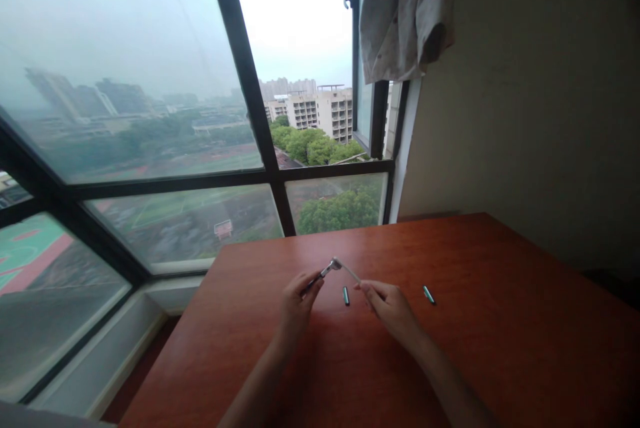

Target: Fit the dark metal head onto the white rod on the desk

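Observation:
My left hand (299,300) is closed round the dark handle of a razor (327,270), whose silvery neck points up and right. My right hand (389,308) pinches the pale razor head (349,271) at the end of that neck, so both hands meet on the one tool just above the reddish-brown table (500,335). A small dark and teal cartridge (345,295) lies on the table between my hands. A second one like it (429,295) lies to the right of my right hand.
A large window (150,115) with dark frames stands behind the table's far edge, with one pane swung open at the right. A pale cloth (405,15) hangs above at the corner. A plain wall (540,101) borders the table on the right.

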A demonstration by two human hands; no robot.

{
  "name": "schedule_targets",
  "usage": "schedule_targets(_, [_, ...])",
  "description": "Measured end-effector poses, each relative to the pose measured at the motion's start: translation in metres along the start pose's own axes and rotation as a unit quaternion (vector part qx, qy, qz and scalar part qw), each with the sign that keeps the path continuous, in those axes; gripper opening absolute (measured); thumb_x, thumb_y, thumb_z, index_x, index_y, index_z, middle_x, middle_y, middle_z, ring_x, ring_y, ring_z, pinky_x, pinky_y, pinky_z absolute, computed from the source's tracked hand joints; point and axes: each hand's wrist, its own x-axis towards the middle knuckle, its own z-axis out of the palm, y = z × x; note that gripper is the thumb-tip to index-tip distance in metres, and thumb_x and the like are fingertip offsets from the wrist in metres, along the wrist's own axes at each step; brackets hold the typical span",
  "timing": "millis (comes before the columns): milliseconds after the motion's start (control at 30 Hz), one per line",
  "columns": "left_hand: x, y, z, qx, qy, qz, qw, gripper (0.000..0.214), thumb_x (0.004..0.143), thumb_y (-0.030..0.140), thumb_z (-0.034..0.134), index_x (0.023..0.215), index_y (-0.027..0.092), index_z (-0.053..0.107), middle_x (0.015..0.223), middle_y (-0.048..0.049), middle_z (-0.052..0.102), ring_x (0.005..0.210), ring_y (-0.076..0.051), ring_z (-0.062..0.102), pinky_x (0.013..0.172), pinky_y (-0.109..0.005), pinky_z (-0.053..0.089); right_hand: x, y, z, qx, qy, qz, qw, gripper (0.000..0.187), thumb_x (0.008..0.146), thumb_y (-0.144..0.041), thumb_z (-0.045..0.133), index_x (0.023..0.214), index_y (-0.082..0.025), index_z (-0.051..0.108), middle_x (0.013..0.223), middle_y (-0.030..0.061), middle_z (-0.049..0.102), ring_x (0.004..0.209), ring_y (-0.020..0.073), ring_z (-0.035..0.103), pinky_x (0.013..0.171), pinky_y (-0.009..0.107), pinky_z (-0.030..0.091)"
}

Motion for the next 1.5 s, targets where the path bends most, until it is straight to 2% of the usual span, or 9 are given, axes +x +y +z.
schedule_targets(200, [0.001, 0.002, -0.001, 0.01, -0.027, 0.024, 0.999, 0.027, 0.083, 0.037, 0.061, 0.096, 0.017, 0.074, 0.081, -0.0069, 0.067, 0.073, -0.018, 0.059, 0.063, -0.024, 0.046, 0.002, 0.002, -0.004, -0.056, 0.024, -0.021, 0.998, 0.056, 0.091, -0.053, 0.038, 0.075, -0.012, 0.073, 0.054, -0.0013, 0.048, 0.054, 0.0135, 0.048, 0.051, 0.023, 0.031])
schedule_targets(400, [0.002, 0.001, -0.004, 0.052, -0.047, 0.059, 0.996, 0.024, 0.086, 0.031, 0.058, 0.101, 0.019, 0.073, 0.084, -0.0072, 0.067, 0.073, -0.018, 0.061, 0.064, -0.024, 0.046, 0.002, 0.004, -0.006, -0.084, 0.043, -0.049, 0.994, 0.051, 0.092, -0.049, 0.04, 0.077, -0.012, 0.072, 0.06, 0.0014, 0.058, 0.058, 0.016, 0.053, 0.054, 0.023, 0.033])
schedule_targets(733, [0.002, -0.005, -0.008, 0.171, -0.044, 0.098, 0.979, 0.026, 0.088, 0.03, 0.054, 0.106, 0.024, 0.072, 0.083, -0.0074, 0.067, 0.074, -0.019, 0.061, 0.067, -0.026, 0.047, 0.002, 0.002, -0.014, -0.11, 0.001, -0.068, 0.992, 0.043, 0.092, -0.044, 0.041, 0.091, -0.016, 0.074, 0.082, 0.0098, 0.073, 0.073, 0.0229, 0.063, 0.066, 0.028, 0.043])
schedule_targets(900, [0.001, -0.003, -0.007, 0.145, -0.053, 0.091, 0.984, 0.025, 0.088, 0.029, 0.054, 0.105, 0.023, 0.072, 0.085, -0.0072, 0.067, 0.075, -0.018, 0.061, 0.068, -0.025, 0.046, 0.003, 0.005, -0.012, -0.121, 0.027, -0.066, 0.99, 0.046, 0.093, -0.044, 0.039, 0.083, -0.016, 0.074, 0.073, 0.0081, 0.07, 0.066, 0.0205, 0.06, 0.062, 0.027, 0.04])
schedule_targets(1000, [0.002, 0.0, -0.007, 0.105, -0.046, 0.072, 0.991, 0.025, 0.088, 0.031, 0.055, 0.103, 0.022, 0.072, 0.086, -0.0069, 0.067, 0.074, -0.017, 0.061, 0.066, -0.024, 0.046, 0.002, 0.003, -0.008, -0.085, 0.02, -0.041, 0.995, 0.047, 0.092, -0.046, 0.04, 0.078, -0.014, 0.072, 0.059, 0.0029, 0.061, 0.057, 0.0164, 0.054, 0.053, 0.025, 0.034])
schedule_targets(1100, [0.002, 0.001, -0.005, 0.065, -0.029, 0.046, 0.996, 0.025, 0.086, 0.033, 0.058, 0.1, 0.019, 0.073, 0.085, -0.0074, 0.067, 0.074, -0.018, 0.061, 0.064, -0.024, 0.046, 0.0, 0.002, 0.001, 0.024, -0.015, 0.017, 0.999, 0.048, 0.09, -0.051, 0.041, 0.083, -0.013, 0.07, 0.051, -0.0028, 0.049, 0.047, 0.0118, 0.045, 0.046, 0.022, 0.03])
schedule_targets(1267, [0.001, 0.002, -0.003, 0.032, 0.004, 0.014, 0.999, 0.026, 0.083, 0.035, 0.061, 0.097, 0.017, 0.073, 0.085, -0.0069, 0.069, 0.076, -0.019, 0.062, 0.066, -0.025, 0.047, -0.003, 0.0, 0.017, 0.203, -0.065, 0.084, 0.973, 0.05, 0.086, -0.059, 0.043, 0.081, -0.013, 0.063, 0.048, -0.007, 0.041, 0.037, 0.0067, 0.032, 0.036, 0.019, 0.023])
schedule_targets(1433, [0.001, 0.003, -0.006, 0.018, 0.046, 0.003, 0.999, 0.024, 0.083, 0.033, 0.061, 0.1, 0.017, 0.072, 0.092, -0.0069, 0.069, 0.085, -0.021, 0.062, 0.073, -0.026, 0.047, -0.004, -0.005, 0.019, 0.236, -0.085, 0.109, 0.962, 0.054, 0.081, -0.065, 0.047, 0.082, -0.014, 0.063, 0.049, -0.0073, 0.041, 0.035, 0.005, 0.03, 0.034, 0.018, 0.021])
schedule_targets(1500, [0.001, 0.003, -0.006, 0.023, 0.042, 0.006, 0.999, 0.024, 0.084, 0.032, 0.061, 0.1, 0.017, 0.072, 0.09, -0.0063, 0.068, 0.082, -0.02, 0.062, 0.071, -0.026, 0.046, -0.004, -0.007, 0.018, 0.241, -0.09, 0.119, 0.959, 0.056, 0.08, -0.067, 0.048, 0.082, -0.013, 0.063, 0.048, -0.0074, 0.041, 0.035, 0.0046, 0.029, 0.034, 0.018, 0.021])
